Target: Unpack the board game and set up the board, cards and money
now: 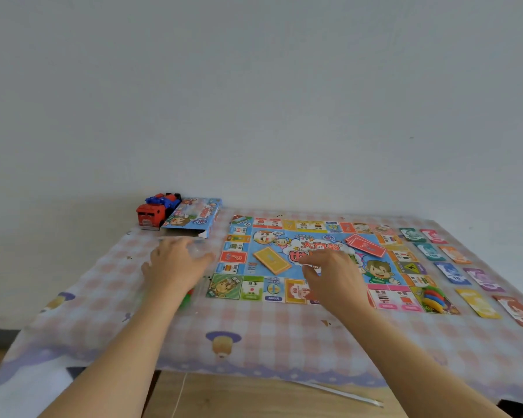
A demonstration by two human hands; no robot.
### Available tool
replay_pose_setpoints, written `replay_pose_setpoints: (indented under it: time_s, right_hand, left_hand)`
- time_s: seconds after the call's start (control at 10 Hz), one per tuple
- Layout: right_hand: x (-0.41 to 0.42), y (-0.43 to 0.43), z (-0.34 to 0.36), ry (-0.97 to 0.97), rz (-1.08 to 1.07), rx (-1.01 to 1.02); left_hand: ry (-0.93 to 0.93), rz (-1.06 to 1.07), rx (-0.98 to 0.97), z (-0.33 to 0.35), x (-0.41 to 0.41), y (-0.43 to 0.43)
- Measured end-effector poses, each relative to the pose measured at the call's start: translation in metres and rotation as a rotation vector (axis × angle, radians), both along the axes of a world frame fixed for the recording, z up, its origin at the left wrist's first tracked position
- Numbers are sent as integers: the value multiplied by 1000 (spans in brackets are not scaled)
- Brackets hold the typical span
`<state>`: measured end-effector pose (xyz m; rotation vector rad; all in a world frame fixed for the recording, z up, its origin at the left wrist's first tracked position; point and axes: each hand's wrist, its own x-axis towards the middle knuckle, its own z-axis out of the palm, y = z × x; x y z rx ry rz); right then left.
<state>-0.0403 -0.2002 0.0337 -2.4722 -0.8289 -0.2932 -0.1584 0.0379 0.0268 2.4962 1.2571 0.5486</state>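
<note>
Lying flat mid-table on the checked cloth point(263, 324), the board point(320, 233) reads "大富翁" at centre and "2000元" on a near-edge square. One yellow card deck point(271, 260) and one red card deck point(366, 245) sit on it. Eight money stacks point(452, 272) flank its right edge. Bare cloth lies nearest. Left hand point(175, 263): fingers loosely spread beside the board. Right hand point(329, 276): fingers curled above it; whether they pinch anything cannot be told.

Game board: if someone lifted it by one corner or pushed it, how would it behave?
The game board shows no edge thickness and lies flush on the tablecloth, so it is probably a thin, light sheet that would droop if lifted. Pushed, it would likely slide or wrinkle, shifting the yellow cards, red cards and coloured tokens on it.
</note>
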Motion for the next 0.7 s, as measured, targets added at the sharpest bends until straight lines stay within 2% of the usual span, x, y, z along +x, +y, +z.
replay_pose_setpoints:
  time_s: [0.1,0.5,0.6,0.7]
  right_hand:
    - [-6,18,1,-1,43,-11]
    - [-13,60,13,48,90,-80]
    - [-12,57,14,67,81,-85]
    - [-8,53,16,83,51,-57]
  left_hand:
    - [99,-44,-11,3,-1,0]
    - [59,-79,-9,2,2,15]
    - [40,-69,79,0,3,13]
    - [-146,-178,226,7,14,8]
